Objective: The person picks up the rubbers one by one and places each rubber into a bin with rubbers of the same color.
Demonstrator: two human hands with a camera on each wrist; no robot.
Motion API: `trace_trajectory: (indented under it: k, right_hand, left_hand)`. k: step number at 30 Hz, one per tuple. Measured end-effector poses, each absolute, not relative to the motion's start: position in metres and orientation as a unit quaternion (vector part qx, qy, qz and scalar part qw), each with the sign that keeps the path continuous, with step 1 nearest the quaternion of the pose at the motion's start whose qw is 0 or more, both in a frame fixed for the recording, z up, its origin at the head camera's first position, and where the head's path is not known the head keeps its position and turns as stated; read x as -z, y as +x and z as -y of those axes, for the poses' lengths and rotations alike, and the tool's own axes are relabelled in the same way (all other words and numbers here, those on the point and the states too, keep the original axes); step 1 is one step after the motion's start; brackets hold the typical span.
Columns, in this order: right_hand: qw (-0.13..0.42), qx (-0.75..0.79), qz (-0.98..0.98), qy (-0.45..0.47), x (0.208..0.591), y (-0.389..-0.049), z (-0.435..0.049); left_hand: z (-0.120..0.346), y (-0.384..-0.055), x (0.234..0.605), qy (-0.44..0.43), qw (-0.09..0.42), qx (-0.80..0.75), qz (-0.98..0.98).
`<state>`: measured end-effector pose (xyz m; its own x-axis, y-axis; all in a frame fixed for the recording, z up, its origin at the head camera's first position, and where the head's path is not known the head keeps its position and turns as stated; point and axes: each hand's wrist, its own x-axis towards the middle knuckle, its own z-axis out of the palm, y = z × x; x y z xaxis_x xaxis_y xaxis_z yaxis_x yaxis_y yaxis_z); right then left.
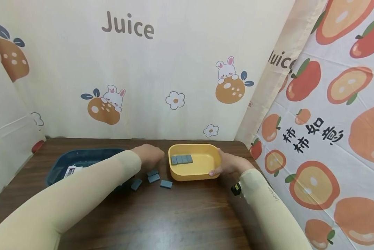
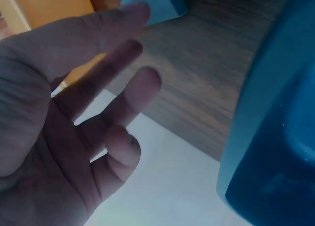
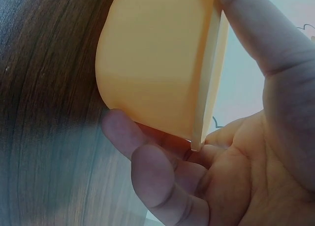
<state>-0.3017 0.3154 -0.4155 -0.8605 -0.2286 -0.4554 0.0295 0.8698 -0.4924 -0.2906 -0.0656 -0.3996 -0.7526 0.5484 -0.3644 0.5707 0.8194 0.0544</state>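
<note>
My right hand (image 1: pixel 230 163) grips the right end of a yellow plastic box (image 1: pixel 202 168), its thumb by the near side. In the right wrist view the fingers (image 3: pixel 152 174) curl beneath the box's rim. A row of several grey-blue blocks (image 1: pixel 181 159) lies at the left inside the box. Between the two containers is my left hand (image 1: pixel 149 155), above loose blocks on the table. Its fingers hang loosely bent with nothing held in the left wrist view, and the thumb overlaps a block (image 2: pixel 157 8) there; contact is unclear.
At the left stands a dark blue tray (image 1: pixel 60 166), partly behind my left sleeve, with a white printed label (image 1: pixel 71 171) in it. Several loose blocks, one of them a grey-blue block (image 1: pixel 166 184), lie on the brown wooden table (image 1: pixel 174 222). Printed cloth hangs behind and at right.
</note>
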Motion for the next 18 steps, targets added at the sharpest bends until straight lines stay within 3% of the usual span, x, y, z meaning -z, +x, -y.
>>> trace_trajectory:
  k: [9, 18]
  right_hand:
    - [0.256, 0.263, -0.928, -0.061, 0.417, -0.302, -0.318]
    - [0.257, 0.285, -0.921, -0.067, 0.421, -0.306, -0.318]
  left_hand:
    - [0.057, -0.288, 0.408, 0.343, 0.202, 0.046, -0.916]
    - [0.052, -0.291, 0.417, 0.372, 0.164, 0.066, -0.911]
